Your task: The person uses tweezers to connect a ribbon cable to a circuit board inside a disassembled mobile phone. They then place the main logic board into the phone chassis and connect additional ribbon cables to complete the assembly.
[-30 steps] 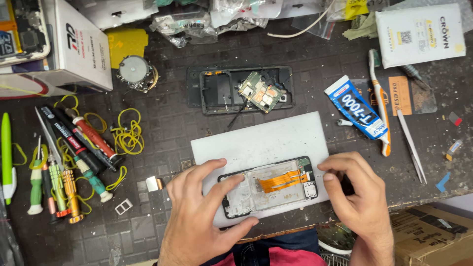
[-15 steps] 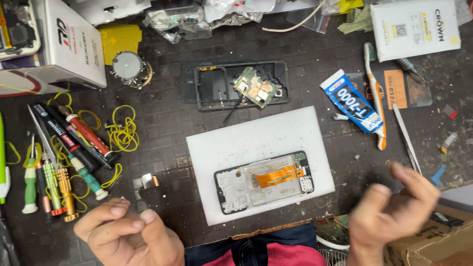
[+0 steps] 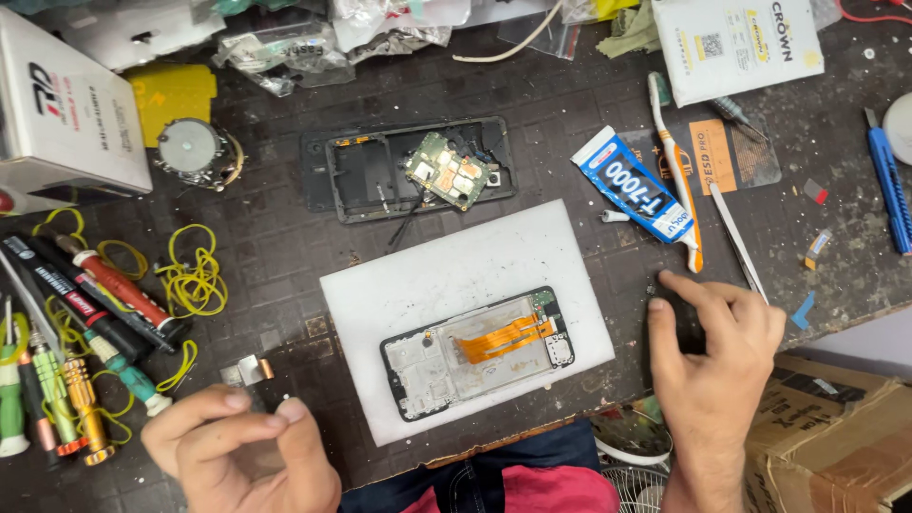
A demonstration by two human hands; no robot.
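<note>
The dark gridded counter (image 3: 532,95) fills the view, its near edge running under both hands, with a cardboard box (image 3: 836,437) below its right corner. A white box (image 3: 66,114) sits at the far left edge and a white packet (image 3: 736,43) at the far right. Near the middle lies a white mat (image 3: 456,275), bare across its upper half. On its lower half rests the opened phone frame (image 3: 480,351) with an orange flex cable (image 3: 503,335), close to the mat's front edge. Beyond the mat a black back shell (image 3: 356,176) holds a green circuit board (image 3: 446,171). The right hand (image 3: 717,361) lies off the mat's right edge, fingers spread and loose on the counter, gripping nothing — a blue glue tube (image 3: 635,185), an orange toothbrush (image 3: 676,171) and tweezers (image 3: 736,237) lie just beyond it. The left hand (image 3: 237,442) hovers at the near edge, thumb and forefinger pinched together; whether something tiny sits between them cannot be told. Screwdrivers (image 3: 85,313) and yellow rubber bands (image 3: 195,280) crowd the left — a small metal piece (image 3: 249,370) lies just above the left hand.
</note>
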